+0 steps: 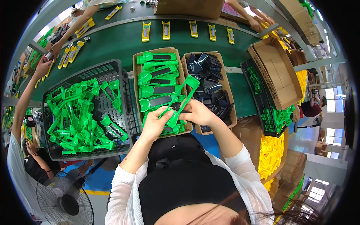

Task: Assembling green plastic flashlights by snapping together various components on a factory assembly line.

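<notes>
Between my two hands is a green plastic frame [192, 82], long and narrow with an open middle, tilted up to the right. My left hand [156, 122] is closed on its lower left side. My right hand [198, 112] pinches its lower right side, and a small dark piece shows at the fingertips. Under my hands stands a cardboard box [135, 71] of green frames [159, 90] fitted with dark panels, stacked in rows. Just right of it, a second cardboard box [229, 90] holds loose dark panels [204, 71].
At left a black crate [123, 90] holds many green frames [75, 116]. Several yellow units [165, 30] lie on the green conveyor [120, 45]. Other people's arms [37, 71] reach in at the far side. An empty carton [277, 71] tilts at right. A fan [69, 204] stands lower left.
</notes>
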Action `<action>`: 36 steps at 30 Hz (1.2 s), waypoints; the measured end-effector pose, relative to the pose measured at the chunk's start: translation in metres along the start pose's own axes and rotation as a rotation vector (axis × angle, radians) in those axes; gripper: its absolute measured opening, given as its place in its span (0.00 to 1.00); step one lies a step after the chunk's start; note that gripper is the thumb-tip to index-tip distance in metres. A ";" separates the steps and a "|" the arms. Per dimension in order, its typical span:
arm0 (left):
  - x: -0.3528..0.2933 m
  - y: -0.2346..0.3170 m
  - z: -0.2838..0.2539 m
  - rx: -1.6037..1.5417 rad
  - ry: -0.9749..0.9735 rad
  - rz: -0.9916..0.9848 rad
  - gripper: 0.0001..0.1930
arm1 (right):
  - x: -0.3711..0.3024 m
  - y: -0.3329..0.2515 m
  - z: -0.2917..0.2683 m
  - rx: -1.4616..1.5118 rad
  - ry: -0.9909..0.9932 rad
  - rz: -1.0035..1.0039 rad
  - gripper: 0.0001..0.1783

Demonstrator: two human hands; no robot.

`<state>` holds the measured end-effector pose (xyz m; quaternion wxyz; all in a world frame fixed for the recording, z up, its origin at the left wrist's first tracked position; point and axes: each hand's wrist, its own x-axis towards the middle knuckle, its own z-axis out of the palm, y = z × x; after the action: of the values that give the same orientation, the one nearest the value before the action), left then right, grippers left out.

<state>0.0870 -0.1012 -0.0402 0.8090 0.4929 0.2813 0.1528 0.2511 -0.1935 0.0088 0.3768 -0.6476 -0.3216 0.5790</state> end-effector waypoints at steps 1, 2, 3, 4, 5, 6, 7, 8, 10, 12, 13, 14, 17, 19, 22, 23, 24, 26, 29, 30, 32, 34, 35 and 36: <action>-0.001 0.000 -0.001 -0.012 0.077 -0.017 0.13 | 0.002 0.008 0.001 0.064 0.039 -0.088 0.13; -0.001 -0.003 -0.007 -0.088 0.120 -0.064 0.13 | -0.001 0.011 -0.004 0.048 0.018 -0.025 0.12; -0.003 -0.001 -0.009 -0.213 0.136 -0.059 0.14 | -0.005 0.011 -0.009 0.031 -0.004 0.038 0.13; -0.005 0.001 -0.012 -0.338 0.153 -0.054 0.14 | -0.009 0.011 -0.008 0.094 0.035 0.005 0.12; -0.006 -0.001 -0.021 -0.356 0.108 -0.057 0.15 | -0.012 0.013 -0.009 0.071 0.110 -0.007 0.12; -0.007 0.002 -0.025 -0.359 0.092 -0.048 0.15 | -0.016 0.015 -0.010 0.049 0.184 -0.019 0.12; -0.009 0.008 -0.028 -0.363 0.078 -0.039 0.15 | -0.020 0.016 -0.012 0.025 0.217 -0.052 0.12; -0.010 0.014 -0.029 -0.295 0.137 -0.059 0.14 | -0.024 0.017 -0.013 0.012 0.221 -0.049 0.11; -0.007 0.020 -0.035 -0.233 0.111 -0.110 0.14 | -0.028 0.018 -0.014 0.036 0.205 -0.061 0.08; -0.003 0.024 -0.039 0.078 0.128 -0.095 0.12 | -0.033 0.014 -0.015 0.039 0.112 -0.066 0.07; 0.001 0.020 -0.044 0.294 0.141 -0.016 0.11 | -0.036 0.014 -0.018 0.081 0.072 -0.046 0.07; 0.003 0.021 -0.050 0.411 0.148 -0.043 0.10 | -0.038 0.015 -0.021 0.105 0.065 -0.050 0.06; 0.002 0.027 -0.047 0.403 -0.056 -0.074 0.11 | -0.039 0.019 -0.022 0.110 0.090 -0.056 0.07; 0.001 0.028 -0.043 0.498 -0.129 -0.090 0.11 | -0.036 0.020 -0.017 0.075 0.109 -0.025 0.08; 0.001 0.024 -0.042 0.542 -0.129 -0.136 0.11 | -0.034 0.021 -0.006 0.032 0.161 0.021 0.11; 0.001 0.024 -0.041 0.522 -0.125 -0.134 0.11 | -0.034 0.021 -0.003 0.031 0.160 0.023 0.11; 0.001 0.023 -0.042 0.520 -0.124 -0.134 0.11 | -0.035 0.021 -0.002 0.020 0.191 0.040 0.12; -0.001 0.017 -0.045 0.434 -0.128 -0.172 0.11 | -0.036 0.020 0.001 0.006 0.215 0.057 0.13; -0.004 0.018 -0.040 0.492 -0.103 -0.178 0.11 | -0.039 0.014 0.004 -0.089 0.254 0.042 0.15; -0.005 0.018 -0.039 0.488 -0.100 -0.178 0.11 | -0.038 0.013 0.006 -0.117 0.269 0.043 0.15; -0.006 0.018 -0.036 0.428 -0.076 -0.195 0.10 | -0.038 0.011 0.006 -0.146 0.284 0.045 0.15; -0.007 0.018 -0.037 0.311 -0.093 -0.220 0.09 | -0.037 0.011 0.007 -0.135 0.285 0.070 0.15; -0.008 0.017 -0.037 0.196 -0.111 -0.246 0.09 | -0.035 0.013 0.007 -0.136 0.284 0.069 0.15; -0.008 0.014 -0.038 0.197 -0.111 -0.246 0.09 | -0.031 0.017 0.005 -0.149 0.292 0.075 0.16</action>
<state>0.0587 -0.0719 -0.0390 0.7838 0.5392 0.3080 -0.0029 0.2417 -0.2276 0.0100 0.3488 -0.7624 -0.2811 0.4669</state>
